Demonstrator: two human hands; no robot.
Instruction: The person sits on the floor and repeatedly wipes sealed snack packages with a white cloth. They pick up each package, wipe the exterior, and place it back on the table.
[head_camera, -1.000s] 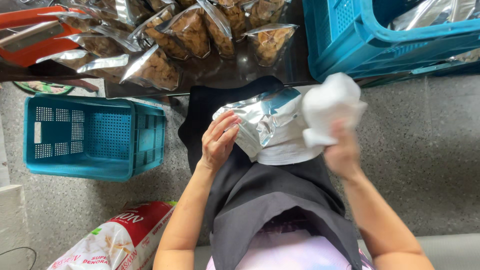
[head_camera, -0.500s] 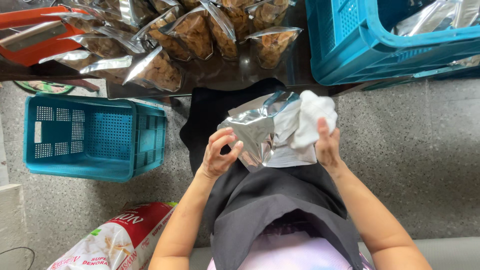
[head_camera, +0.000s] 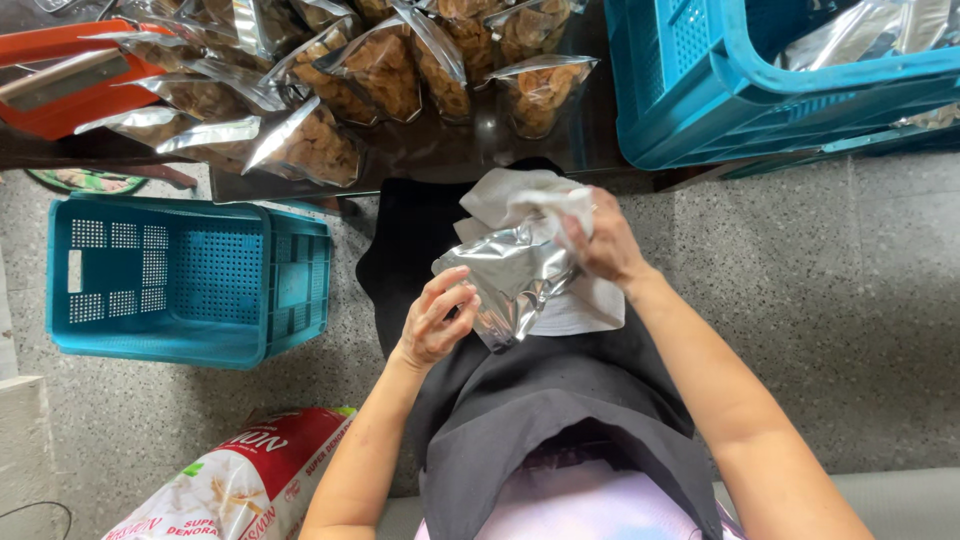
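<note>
Since the earlier frame the right hand (head_camera: 600, 240) has swung the white cloth (head_camera: 520, 200) across to the upper edge of the silver foil pouch (head_camera: 510, 285), and the pouch has dropped lower and tilted over the lap.

Head view: the pouch lies above the person's dark apron (head_camera: 540, 400), between the two hands. The left hand (head_camera: 435, 320) is closed around the pouch's lower left edge, fingers curled against the foil, thumb side hidden. The right hand is closed on the bunched cloth, pressing it onto the pouch's top right; more white material shows beneath the pouch, though whether it is the same cloth cannot be told.

The pouch looks light and thin, crinkled and flexible rather than stiff; its glossy foil is probably slippery, so a pinch along a sealed edge or a corner looks steadier than a hold on the flat face. Whether it is filled cannot be told. The cloth is soft and gathers easily in the fist.

On the dark table (head_camera: 440, 150) ahead stand filled snack pouches (head_camera: 380, 75), beside a blue crate (head_camera: 720, 90). An empty-looking blue basket (head_camera: 190, 280) sits on the floor at left, with a printed sack (head_camera: 240, 480) nearer the person's left side.
</note>
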